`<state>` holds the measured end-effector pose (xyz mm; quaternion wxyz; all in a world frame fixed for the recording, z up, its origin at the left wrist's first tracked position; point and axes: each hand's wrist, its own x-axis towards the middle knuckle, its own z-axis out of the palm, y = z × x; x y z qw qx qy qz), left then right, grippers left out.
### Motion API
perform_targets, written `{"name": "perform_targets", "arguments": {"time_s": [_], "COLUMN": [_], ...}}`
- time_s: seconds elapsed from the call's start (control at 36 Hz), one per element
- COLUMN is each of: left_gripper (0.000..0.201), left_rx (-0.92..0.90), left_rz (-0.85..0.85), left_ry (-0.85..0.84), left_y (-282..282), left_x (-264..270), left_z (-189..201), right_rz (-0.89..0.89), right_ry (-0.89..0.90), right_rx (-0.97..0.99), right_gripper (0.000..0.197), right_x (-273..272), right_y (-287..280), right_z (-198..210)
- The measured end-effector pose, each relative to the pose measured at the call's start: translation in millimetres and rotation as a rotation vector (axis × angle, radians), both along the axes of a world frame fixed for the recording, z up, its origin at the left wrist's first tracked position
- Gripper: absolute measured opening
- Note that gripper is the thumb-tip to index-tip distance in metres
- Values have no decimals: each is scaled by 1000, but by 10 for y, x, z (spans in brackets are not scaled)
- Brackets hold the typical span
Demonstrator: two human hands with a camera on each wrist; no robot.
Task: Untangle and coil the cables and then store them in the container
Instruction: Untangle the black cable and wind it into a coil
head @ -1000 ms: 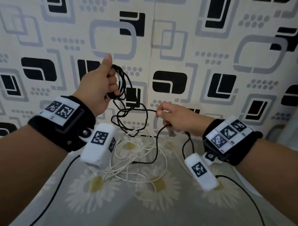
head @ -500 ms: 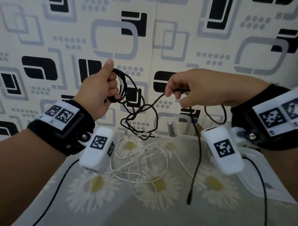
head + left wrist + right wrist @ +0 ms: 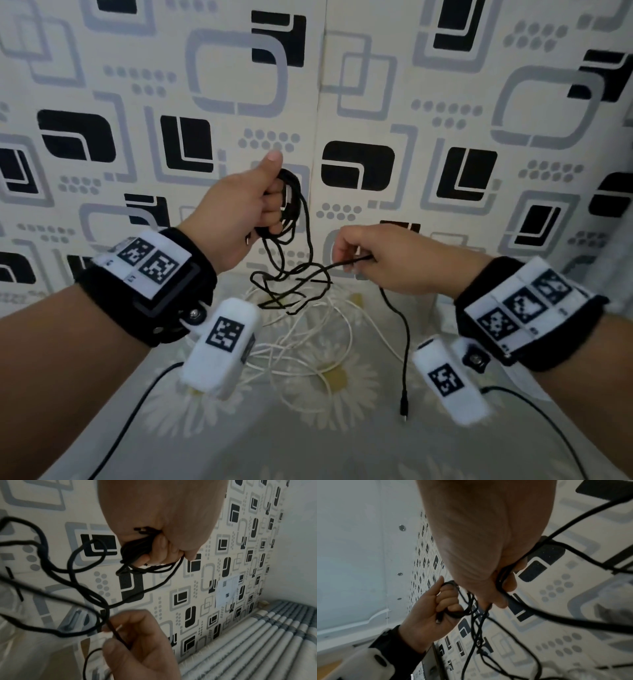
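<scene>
A thin black cable (image 3: pixel 291 274) hangs in a knotted tangle between my hands, above the flowered cloth. My left hand (image 3: pixel 255 202) is raised in a fist and grips a bundle of black loops (image 3: pixel 137 547), thumb up. My right hand (image 3: pixel 356 255), lower and to the right, pinches a strand of the same black cable (image 3: pixel 503 580). From it the free end drops to a small plug (image 3: pixel 404 409) near the cloth. A white cable (image 3: pixel 308 346) lies loosely tangled on the cloth below the black one.
A patterned wall (image 3: pixel 376 102) stands close behind the hands. The flowered cloth (image 3: pixel 308 445) covers the surface in front. A white container edge (image 3: pixel 445 315) shows behind my right wrist. A striped mattress (image 3: pixel 257 642) lies to the right. Black sensor leads (image 3: pixel 137 411) trail from both wrists.
My right hand rose to the left hand's height, then came back down and toward the tangle, still pinching the black strand. The free plug end now hangs lower. The left hand stayed raised.
</scene>
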<state>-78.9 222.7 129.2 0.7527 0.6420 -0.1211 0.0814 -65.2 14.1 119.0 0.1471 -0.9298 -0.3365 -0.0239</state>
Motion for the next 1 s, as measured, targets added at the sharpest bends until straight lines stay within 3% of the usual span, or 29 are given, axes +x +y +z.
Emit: {"name": "perform_targets", "arguments": {"time_s": [0.06, 0.22, 0.42, 0.56, 0.78, 1.0], "left_gripper": [44, 48, 47, 45, 43, 44], "left_rx": [10, -6, 70, 46, 19, 7], "left_rz": [-11, -64, -70, -71, -64, -32], "left_ry": [2, -31, -74, -59, -67, -60], "left_y": [-67, -199, -188, -130, -123, -60], "left_x": [-19, -109, -200, -221, -324, -404], "left_z": [-9, 18, 2, -48, -114, -181], "right_rz": [28, -35, 64, 31, -106, -184], "right_ry": [-16, 4, 186, 100, -239, -92], "right_rx": [-12, 8, 91, 256, 26, 283], "right_gripper": [24, 48, 35, 32, 23, 22], "right_x": [-34, -137, -260, -226, -262, -367], "right_y": [56, 194, 112, 30, 53, 95], "right_z": [-33, -158, -185, -269, -494, -660]}}
